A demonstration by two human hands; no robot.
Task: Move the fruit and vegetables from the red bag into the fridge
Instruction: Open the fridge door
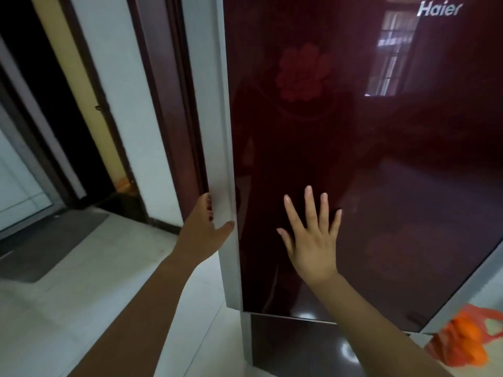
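One fridge (pixel 435 131) fills most of the view, and its dark red glossy door (pixel 381 227) has two hands on it. The left hand (pixel 202 235) grips the door's silver side edge (pixel 224 131). Its fingers (pixel 209 205) curl round behind the edge, and the thumb lies across the front of it. The right hand (pixel 313 246) lies flat on the glass, just right of the left fingers. Its five fingers (pixel 309 202) are straight and spread, and it holds nothing.

Below the right fingers, past a thin seam, is a second, lower door (pixel 299 346).

One red bag (pixel 460 346) lies on the floor (pixel 109 308), well down and to the right of the right fingers, beside the fridge's bottom corner. Neither hand touches it. Orange fruit (pixel 462 326) shows through its thin plastic, but how many pieces cannot be told.

One grey mat (pixel 49 240) lies on the floor, well left of the left fingers. One "Haier" logo (pixel 439 9) sits high above and to the right of the right fingers.
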